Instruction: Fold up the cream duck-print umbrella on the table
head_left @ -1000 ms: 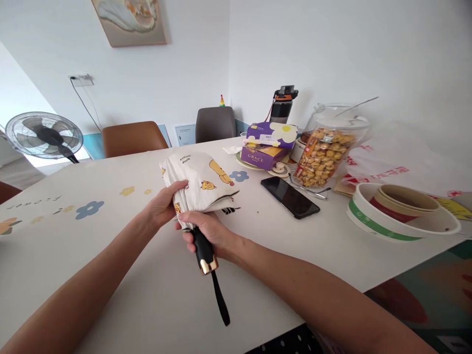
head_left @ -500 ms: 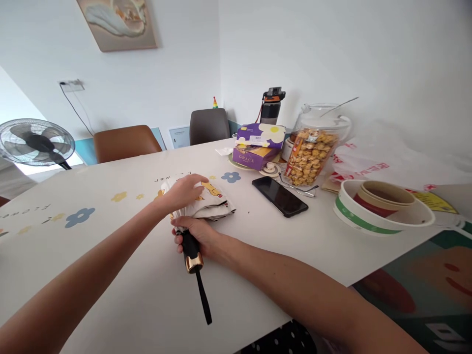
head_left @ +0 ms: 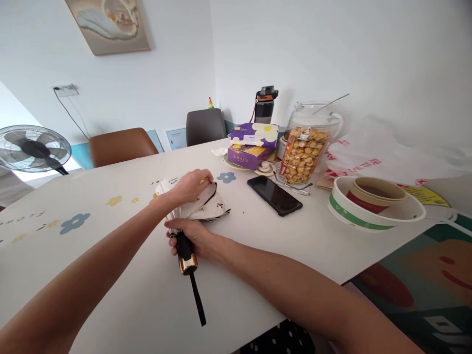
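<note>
A folded umbrella (head_left: 206,209) with a white, cartoon-printed canopy and dark edging lies over the table, its black and gold handle toward me. A black strap hangs from the handle's end. My right hand (head_left: 197,237) is wrapped round the top of the handle, where the pleats gather. Above the canopy, my left hand (head_left: 193,186) has its fingers closed on a fabric fold, whose dark edge curves up beside the fingertips. Part of the canopy is hidden behind this hand.
Right of the umbrella lie a black phone (head_left: 275,195) and glasses (head_left: 295,188). Behind are purple boxes (head_left: 245,156), a bottle (head_left: 264,105), a popcorn container (head_left: 304,155) and a glass pitcher (head_left: 335,125). Paper bowls (head_left: 363,223) and a plastic bag (head_left: 398,152) are farther right.
My left hand has closed on a canopy fold and lifted its edge. My right hand keeps its hold on the handle. The whole view has shifted slightly.
</note>
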Demonstrator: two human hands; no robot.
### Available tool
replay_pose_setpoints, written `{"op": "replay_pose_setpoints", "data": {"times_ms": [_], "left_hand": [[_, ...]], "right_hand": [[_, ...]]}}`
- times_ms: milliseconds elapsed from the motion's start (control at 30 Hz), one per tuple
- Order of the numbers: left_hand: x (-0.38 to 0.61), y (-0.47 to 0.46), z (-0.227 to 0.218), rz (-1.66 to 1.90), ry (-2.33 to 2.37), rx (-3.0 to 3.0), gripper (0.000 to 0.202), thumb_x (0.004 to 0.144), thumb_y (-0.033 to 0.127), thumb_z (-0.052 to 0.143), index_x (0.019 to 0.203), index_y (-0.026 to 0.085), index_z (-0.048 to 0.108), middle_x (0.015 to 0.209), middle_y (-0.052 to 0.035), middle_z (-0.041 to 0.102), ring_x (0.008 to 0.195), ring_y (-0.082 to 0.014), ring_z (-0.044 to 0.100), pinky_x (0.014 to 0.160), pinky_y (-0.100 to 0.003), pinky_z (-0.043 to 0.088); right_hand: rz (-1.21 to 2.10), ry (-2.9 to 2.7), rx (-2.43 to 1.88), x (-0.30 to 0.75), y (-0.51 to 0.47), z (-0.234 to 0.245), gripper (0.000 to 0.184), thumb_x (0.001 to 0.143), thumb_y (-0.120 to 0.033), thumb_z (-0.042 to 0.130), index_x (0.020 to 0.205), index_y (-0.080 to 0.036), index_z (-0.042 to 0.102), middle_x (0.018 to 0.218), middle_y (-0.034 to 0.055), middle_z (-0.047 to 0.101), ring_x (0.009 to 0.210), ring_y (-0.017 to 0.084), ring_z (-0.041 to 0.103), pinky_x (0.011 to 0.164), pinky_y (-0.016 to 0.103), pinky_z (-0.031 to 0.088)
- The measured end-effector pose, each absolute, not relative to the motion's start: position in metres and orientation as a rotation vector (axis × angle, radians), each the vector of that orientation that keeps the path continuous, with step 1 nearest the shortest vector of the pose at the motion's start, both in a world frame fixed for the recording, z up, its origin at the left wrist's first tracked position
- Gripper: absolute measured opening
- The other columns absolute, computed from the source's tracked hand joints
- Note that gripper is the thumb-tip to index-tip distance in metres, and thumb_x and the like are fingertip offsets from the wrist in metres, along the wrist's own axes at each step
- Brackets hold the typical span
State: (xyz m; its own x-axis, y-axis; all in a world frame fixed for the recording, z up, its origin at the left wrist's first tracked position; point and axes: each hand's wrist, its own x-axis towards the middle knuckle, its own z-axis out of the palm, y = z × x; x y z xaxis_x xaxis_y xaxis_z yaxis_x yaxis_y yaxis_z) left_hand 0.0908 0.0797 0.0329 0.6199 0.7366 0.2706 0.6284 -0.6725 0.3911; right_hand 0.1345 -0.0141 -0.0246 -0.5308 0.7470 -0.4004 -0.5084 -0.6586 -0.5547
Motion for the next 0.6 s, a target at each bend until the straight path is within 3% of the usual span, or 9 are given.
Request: {"op": "replay_pose_setpoints", "data": {"times_ms": [167,233,367,500,600], "left_hand": [[0.045,0.060,0.057,1.061,1.248,2.343,0.019,0.077,0.021,0.043,0.089,0.022,0.058,0.090,-0.0008,0.063,0.080,-0.0154,0.055,0.073,-0.025,0.041],[0.020,0.046,0.059,1.161,1.393,2.270,0.017,0.073,0.019,0.046,0.083,0.022,0.059,0.083,0.0007,0.061,0.067,-0.0125,0.050,0.063,-0.022,0.039],[-0.028,0.018,0.044,1.131,1.809,1.942,0.020,0.068,0.019,0.046,0.080,0.023,0.062,0.056,0.0056,0.044,0.048,-0.0088,0.030,0.045,-0.021,0.026],[-0.058,0.000,0.017,1.116,1.976,1.678,0.014,0.067,0.025,0.049,0.077,0.025,0.060,0.050,0.0065,0.036,0.046,-0.0091,0.028,0.043,-0.021,0.023],[-0.069,-0.002,-0.001,1.049,1.983,1.622,0.014,0.066,0.025,0.048,0.074,0.026,0.060,0.051,0.0059,0.040,0.046,-0.0101,0.029,0.044,-0.022,0.024]], "right_hand": [[2.187,-0.501,-0.761,0.137,-0.012,-0.027,0.013,0.073,-0.018,0.063,0.078,-0.015,0.052,0.066,-0.0017,0.049,0.043,0.005,0.045,0.036,0.018,0.041],[2.181,-0.517,-0.753,0.138,-0.011,-0.027,0.014,0.073,-0.019,0.064,0.079,-0.015,0.052,0.066,-0.0018,0.049,0.043,0.005,0.045,0.036,0.017,0.041],[2.165,-0.565,-0.782,0.139,-0.011,-0.025,0.013,0.074,-0.019,0.063,0.076,-0.015,0.051,0.066,-0.0020,0.047,0.042,0.004,0.044,0.035,0.017,0.040],[2.196,-0.602,-0.729,0.142,-0.011,-0.022,0.017,0.072,-0.020,0.066,0.076,-0.015,0.050,0.067,-0.0029,0.045,0.044,0.003,0.042,0.036,0.015,0.039],[2.212,-0.614,-0.677,0.145,-0.012,-0.020,0.025,0.073,-0.032,0.067,0.080,-0.016,0.049,0.068,-0.0031,0.044,0.044,0.003,0.042,0.037,0.014,0.038]]}}
